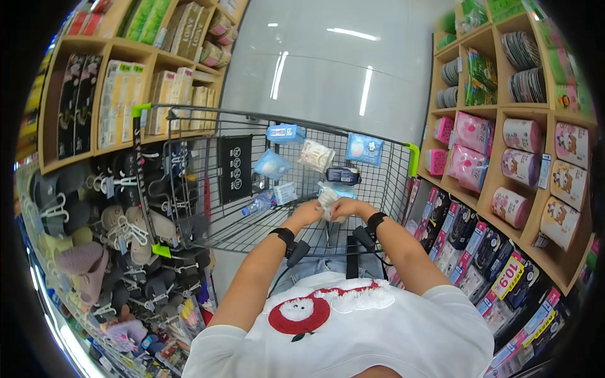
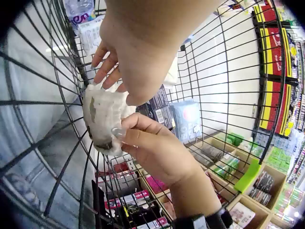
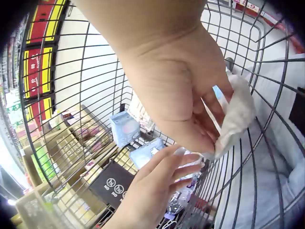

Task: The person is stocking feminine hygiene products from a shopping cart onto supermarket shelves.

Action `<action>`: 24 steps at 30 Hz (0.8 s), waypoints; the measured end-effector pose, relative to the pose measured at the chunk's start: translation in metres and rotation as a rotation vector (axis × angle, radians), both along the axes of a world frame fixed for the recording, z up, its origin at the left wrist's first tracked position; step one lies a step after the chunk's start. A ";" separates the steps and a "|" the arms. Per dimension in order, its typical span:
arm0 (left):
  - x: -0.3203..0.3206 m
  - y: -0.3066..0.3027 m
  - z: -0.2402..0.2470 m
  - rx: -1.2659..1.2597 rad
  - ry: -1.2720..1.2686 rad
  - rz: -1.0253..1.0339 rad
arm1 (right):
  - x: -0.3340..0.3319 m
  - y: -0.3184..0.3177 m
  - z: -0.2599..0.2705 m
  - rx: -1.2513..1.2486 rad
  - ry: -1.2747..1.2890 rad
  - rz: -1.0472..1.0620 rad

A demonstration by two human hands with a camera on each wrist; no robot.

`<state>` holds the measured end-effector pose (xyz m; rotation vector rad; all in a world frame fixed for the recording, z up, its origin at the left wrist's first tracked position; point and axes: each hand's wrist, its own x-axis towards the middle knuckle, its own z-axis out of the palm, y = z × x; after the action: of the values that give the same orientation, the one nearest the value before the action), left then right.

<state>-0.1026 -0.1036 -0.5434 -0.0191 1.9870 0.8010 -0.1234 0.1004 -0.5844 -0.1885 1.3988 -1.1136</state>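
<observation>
A crumpled white cloth-like item [image 1: 326,196] is held above the cart's near side. My left hand [image 1: 308,213] pinches one edge with thumb and index finger; in the left wrist view the other fingers of this hand [image 2: 138,52] extend along the item [image 2: 102,114]. My right hand [image 1: 350,208] grips the opposite side, its thumb pressed on the material in the left wrist view [image 2: 164,152]. From the right wrist, the right hand's [image 3: 176,90] fingers curl behind the white material [image 3: 238,112], and the left hand [image 3: 157,186] meets its lower end.
The wire cart [image 1: 233,236] holds blue packs [image 1: 364,149], a whitish pack [image 1: 316,155], a dark pack [image 1: 343,175] and a bottle [image 1: 257,205]. Wooden shelves [image 1: 495,157] stand on the right, with more shelving [image 1: 104,50] and hanging slippers [image 1: 142,227] on the left.
</observation>
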 end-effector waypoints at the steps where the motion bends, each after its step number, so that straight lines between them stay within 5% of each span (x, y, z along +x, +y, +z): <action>1: -0.006 -0.001 -0.003 -0.014 -0.017 0.005 | -0.002 -0.004 0.003 0.004 -0.028 -0.004; 4: -0.024 -0.009 -0.021 -0.078 -0.083 0.024 | -0.009 -0.007 0.013 0.104 -0.031 -0.019; 7: -0.037 -0.010 -0.041 -0.132 -0.099 0.076 | -0.003 -0.001 -0.009 0.650 0.419 -0.430; 8: -0.042 -0.012 -0.049 -0.153 -0.088 0.093 | -0.003 0.008 -0.014 0.708 0.382 -0.621; 11: -0.061 0.000 -0.052 -0.032 -0.085 0.277 | -0.020 0.025 -0.016 0.915 0.279 -0.758; 14: -0.066 0.016 -0.073 0.100 -0.115 0.396 | -0.029 0.038 -0.039 0.830 0.171 -0.862; 17: -0.087 0.039 -0.034 0.260 -0.448 0.639 | -0.030 0.030 -0.055 0.539 0.149 -0.983; 19: -0.072 0.041 -0.065 0.313 -0.455 0.714 | -0.039 0.020 -0.045 0.574 0.045 -0.971; 24: -0.077 0.028 -0.014 0.387 -0.490 0.836 | -0.049 0.005 -0.002 0.566 -0.069 -1.115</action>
<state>-0.1798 -0.0754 -0.5576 -0.7828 1.2945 1.5259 -0.1728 0.1051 -0.5866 1.1510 1.7168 -1.4890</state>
